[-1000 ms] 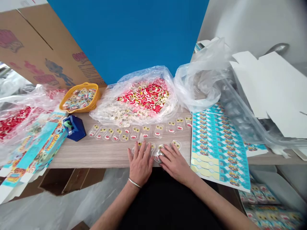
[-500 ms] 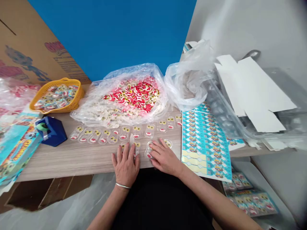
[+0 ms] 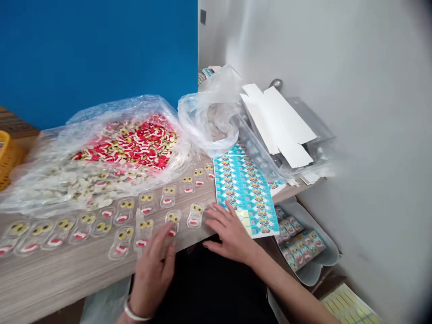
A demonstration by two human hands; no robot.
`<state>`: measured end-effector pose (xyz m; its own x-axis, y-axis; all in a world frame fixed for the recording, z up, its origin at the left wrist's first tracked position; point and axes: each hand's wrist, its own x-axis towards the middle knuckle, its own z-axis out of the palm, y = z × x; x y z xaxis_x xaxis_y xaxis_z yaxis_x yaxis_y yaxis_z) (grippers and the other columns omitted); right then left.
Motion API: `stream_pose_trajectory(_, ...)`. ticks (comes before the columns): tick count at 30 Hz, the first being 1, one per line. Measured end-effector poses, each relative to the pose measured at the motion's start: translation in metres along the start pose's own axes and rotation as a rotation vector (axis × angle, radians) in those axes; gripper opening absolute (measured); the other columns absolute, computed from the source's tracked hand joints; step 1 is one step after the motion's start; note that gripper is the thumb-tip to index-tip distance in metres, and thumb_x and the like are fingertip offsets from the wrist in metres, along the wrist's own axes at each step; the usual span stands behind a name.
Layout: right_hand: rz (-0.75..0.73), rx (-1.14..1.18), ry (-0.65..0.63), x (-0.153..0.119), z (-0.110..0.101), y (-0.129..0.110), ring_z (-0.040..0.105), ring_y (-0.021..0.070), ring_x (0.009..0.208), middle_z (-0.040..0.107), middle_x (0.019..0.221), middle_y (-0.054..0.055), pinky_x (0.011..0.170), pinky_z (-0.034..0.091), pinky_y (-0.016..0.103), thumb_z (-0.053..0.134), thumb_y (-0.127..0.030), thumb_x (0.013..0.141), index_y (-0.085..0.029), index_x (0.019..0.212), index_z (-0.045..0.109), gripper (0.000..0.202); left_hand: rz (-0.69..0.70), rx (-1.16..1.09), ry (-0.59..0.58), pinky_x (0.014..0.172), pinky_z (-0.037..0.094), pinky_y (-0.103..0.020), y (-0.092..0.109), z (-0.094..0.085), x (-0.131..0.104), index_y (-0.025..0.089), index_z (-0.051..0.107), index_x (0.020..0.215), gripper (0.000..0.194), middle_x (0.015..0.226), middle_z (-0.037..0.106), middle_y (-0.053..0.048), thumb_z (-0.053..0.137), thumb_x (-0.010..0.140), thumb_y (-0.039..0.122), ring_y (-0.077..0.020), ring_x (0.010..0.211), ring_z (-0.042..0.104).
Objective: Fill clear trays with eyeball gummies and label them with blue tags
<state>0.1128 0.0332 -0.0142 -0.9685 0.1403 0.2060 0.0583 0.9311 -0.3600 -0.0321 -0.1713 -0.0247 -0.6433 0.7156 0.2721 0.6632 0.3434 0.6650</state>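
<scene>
Clear plastic blister packs, each with two yellow eye candies and a red-and-white mouth candy, lie in rows on the wood-grain table (image 3: 81, 274). My left hand (image 3: 151, 270) is open, its fingertips at the lower part of one blister pack (image 3: 173, 217) and partly covering it. My right hand (image 3: 231, 231) is open with fingers apart. It hovers at the lower left edge of a blue printed label sheet (image 3: 232, 180), whose bare yellow backing (image 3: 243, 218) shows beside the fingers. Between my hands lies another blister pack (image 3: 195, 215), touched by neither.
Behind the rows lies a large clear bag (image 3: 50, 166) of loose candies (image 3: 135, 144). Another crumpled plastic bag (image 3: 189, 112) and a clear bin (image 3: 259, 153) with white card (image 3: 283, 121) stand to the right. Below right, a tub (image 3: 312, 276) holds filled packs. A yellow basket (image 3: 10, 157) edges in at left.
The view has turned right. My right hand has left the blister pack it covered and moved right to the label sheet. My left hand has drawn back from the packs under it.
</scene>
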Motion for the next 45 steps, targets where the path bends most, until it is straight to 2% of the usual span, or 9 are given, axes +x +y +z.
stream_pose_trajectory(4, 0.104, -0.161, -0.013, -0.054, 0.001, 0.023, 0.029, 0.0388, 0.142, 0.043, 0.150, 0.015, 0.113, 0.020, 0.068, 0.071, -0.031, 0.081, -0.018, 0.134, 0.051, 0.058, -0.281, -0.446, -0.286, 0.097, 0.053, -0.040, 0.043, 0.038, 0.020, 0.021, 0.060, 0.118, 0.029, 0.118, 0.070, -0.010, 0.050, 0.092, 0.031, -0.0219, 0.109, 0.067)
stream_pose_trajectory(9, 0.145, -0.163, 0.231, -0.079, 0.015, 0.030, 0.048, 0.0300, 0.131, 0.065, 0.127, 0.010, 0.114, 0.024, 0.064, 0.052, -0.006, 0.088, -0.020, 0.117, 0.060, 0.033, -0.561, -0.711, -0.315, 0.097, 0.051, -0.042, 0.070, 0.081, 0.051, 0.016, 0.060, 0.104, 0.032, 0.112, 0.070, -0.014, 0.068, 0.079, 0.035, -0.0240, 0.107, 0.067)
stream_pose_trajectory(16, 0.179, 0.039, 0.259, -0.074, -0.007, 0.015, 0.053, 0.0319, 0.123, 0.066, 0.122, 0.011, 0.114, 0.023, 0.063, 0.061, -0.032, 0.088, -0.022, 0.119, 0.060, 0.033, -0.954, -1.066, -0.279, 0.058, 0.051, -0.023, 0.080, 0.103, 0.068, 0.016, 0.059, 0.085, 0.037, 0.072, 0.068, -0.001, 0.083, 0.061, 0.032, -0.0123, 0.061, 0.065)
stream_pose_trajectory(21, 0.317, 0.292, 0.339, -0.046, -0.017, 0.028, 0.061, 0.0247, 0.104, 0.068, 0.108, 0.009, 0.092, 0.050, 0.042, 0.054, -0.030, 0.093, -0.023, 0.110, 0.061, 0.019, -0.966, -1.073, -0.312, 0.059, 0.050, -0.023, 0.081, 0.103, 0.066, 0.014, 0.064, 0.080, 0.035, 0.071, 0.070, -0.002, 0.085, 0.056, 0.031, -0.0117, 0.060, 0.064)
stream_pose_trajectory(27, 0.314, 0.336, 0.285, -0.015, -0.010, 0.042, 0.062, 0.0226, 0.091, 0.068, 0.093, 0.005, 0.082, 0.049, 0.037, 0.054, -0.021, 0.092, -0.023, 0.094, 0.063, 0.010, -0.824, -1.012, -0.307, 0.066, 0.048, -0.023, 0.087, 0.106, 0.064, 0.014, 0.070, 0.079, 0.023, 0.074, 0.070, -0.001, 0.078, 0.064, 0.030, -0.0110, 0.066, 0.061)
stream_pose_trajectory(34, 0.416, 0.385, 0.411, -0.013, 0.000, 0.034, 0.061, 0.0220, 0.087, 0.067, 0.088, 0.005, 0.081, 0.048, 0.037, 0.049, -0.020, 0.092, -0.022, 0.088, 0.061, 0.013, -0.731, -1.013, -0.216, 0.069, 0.047, -0.025, 0.092, 0.113, 0.064, 0.016, 0.070, 0.081, 0.020, 0.076, 0.070, -0.001, 0.075, 0.068, 0.030, -0.0127, 0.069, 0.061)
stream_pose_trajectory(40, 0.695, 0.812, 0.475, -0.010, 0.010, 0.040, 0.058, 0.0183, 0.072, 0.063, 0.077, 0.002, 0.068, 0.047, 0.031, 0.053, -0.035, 0.091, -0.021, 0.085, 0.059, 0.016, -0.777, -0.998, -0.271, 0.062, 0.047, -0.024, 0.086, 0.117, 0.061, 0.016, 0.065, 0.085, 0.021, 0.073, 0.067, -0.001, 0.070, 0.072, 0.032, -0.0122, 0.062, 0.059)
stream_pose_trajectory(43, 0.793, 1.050, 0.479, -0.012, 0.009, 0.049, 0.055, 0.0160, 0.064, 0.059, 0.070, -0.001, 0.062, 0.046, 0.029, 0.056, -0.041, 0.089, -0.021, 0.083, 0.058, 0.021, -0.605, -0.696, -0.233, 0.066, 0.050, -0.030, 0.080, 0.112, 0.057, 0.017, 0.061, 0.087, 0.013, 0.078, 0.066, -0.003, 0.062, 0.077, 0.025, -0.0162, 0.069, 0.062)
stream_pose_trajectory(45, 0.798, 1.142, 0.466, -0.013, 0.006, 0.054, 0.055, 0.0152, 0.064, 0.059, 0.069, -0.002, 0.062, 0.046, 0.028, 0.059, -0.042, 0.087, -0.021, 0.082, 0.058, 0.022, -0.314, -0.396, -0.123, 0.081, 0.051, -0.038, 0.080, 0.105, 0.055, 0.018, 0.061, 0.095, 0.015, 0.091, 0.067, -0.007, 0.057, 0.080, 0.018, -0.0210, 0.087, 0.064)
